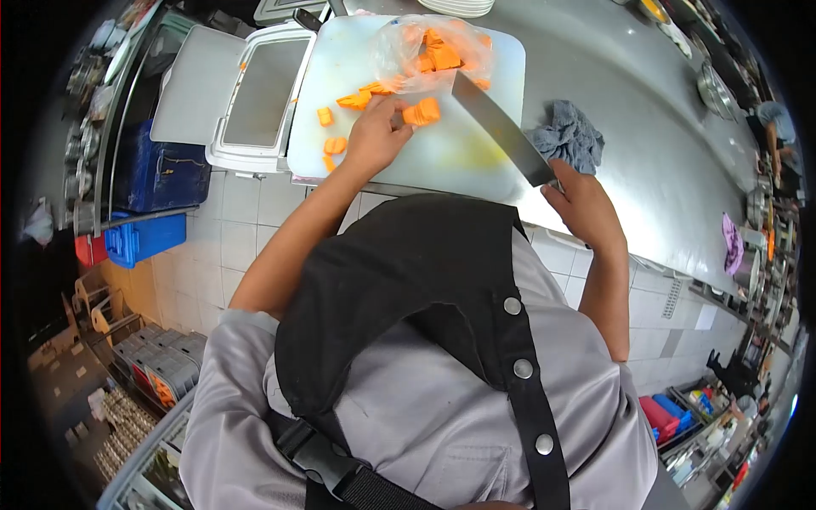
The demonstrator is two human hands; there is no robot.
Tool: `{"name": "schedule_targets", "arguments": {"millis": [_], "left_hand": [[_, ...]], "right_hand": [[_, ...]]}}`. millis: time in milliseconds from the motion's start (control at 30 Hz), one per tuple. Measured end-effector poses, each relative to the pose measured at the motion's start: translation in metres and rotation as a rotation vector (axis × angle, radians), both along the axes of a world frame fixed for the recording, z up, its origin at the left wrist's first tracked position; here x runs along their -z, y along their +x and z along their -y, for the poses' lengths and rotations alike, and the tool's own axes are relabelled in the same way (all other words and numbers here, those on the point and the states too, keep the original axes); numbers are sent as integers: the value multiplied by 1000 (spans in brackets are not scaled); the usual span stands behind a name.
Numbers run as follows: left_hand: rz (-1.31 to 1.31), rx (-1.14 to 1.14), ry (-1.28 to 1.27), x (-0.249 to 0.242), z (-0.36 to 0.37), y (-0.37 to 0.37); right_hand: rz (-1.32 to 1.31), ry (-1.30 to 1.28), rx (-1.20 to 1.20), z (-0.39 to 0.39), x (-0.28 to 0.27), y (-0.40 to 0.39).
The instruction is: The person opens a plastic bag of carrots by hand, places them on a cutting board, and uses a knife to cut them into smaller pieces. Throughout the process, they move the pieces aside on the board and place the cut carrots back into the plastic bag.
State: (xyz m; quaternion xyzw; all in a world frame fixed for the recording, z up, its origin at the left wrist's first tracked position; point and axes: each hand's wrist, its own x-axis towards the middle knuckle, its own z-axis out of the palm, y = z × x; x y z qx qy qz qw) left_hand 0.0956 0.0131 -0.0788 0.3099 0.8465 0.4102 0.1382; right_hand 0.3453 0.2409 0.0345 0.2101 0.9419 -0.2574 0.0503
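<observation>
On the white cutting board (340, 51), my left hand (378, 134) has its fingers closed at a sliced orange chunk (421, 111) that looks like carrot. More orange pieces (354, 100) lie beside and behind that hand, and a few small ones (335, 145) are to its left. A clear plastic bag (393, 53) with orange chunks in it rests at the back of the board. My right hand (586, 204) grips the handle of a cleaver (501, 127). Its broad blade slants up and left over the board's right side, its tip near the bag.
Left of the board stands a white bin (265, 93) with its lid open. A crumpled grey cloth (568, 136) lies right of the cleaver on the steel counter (629, 93). Stacked plates (459, 7) are at the back. A metal bowl (716, 92) stands at far right.
</observation>
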Motion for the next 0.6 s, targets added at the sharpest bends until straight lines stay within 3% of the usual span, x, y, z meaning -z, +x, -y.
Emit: {"name": "schedule_targets", "arguments": {"millis": [100,300,367,500,600], "left_hand": [[-151,-13,-43,-4,-5,4],[139,-141,42,-2,5,20],[-182,-36,166,5,15,26],[-340,-9,207,12,23,30],[-415,-23,182,16,27,33]], "right_hand": [[64,-120,-66,-19,5,8],[35,-87,-218,-37,9,0],[39,-88,-248,-41,13,-6],[-46,-116,-268,-36,23,-13],[97,-93,-253,-37,18,-19]]}}
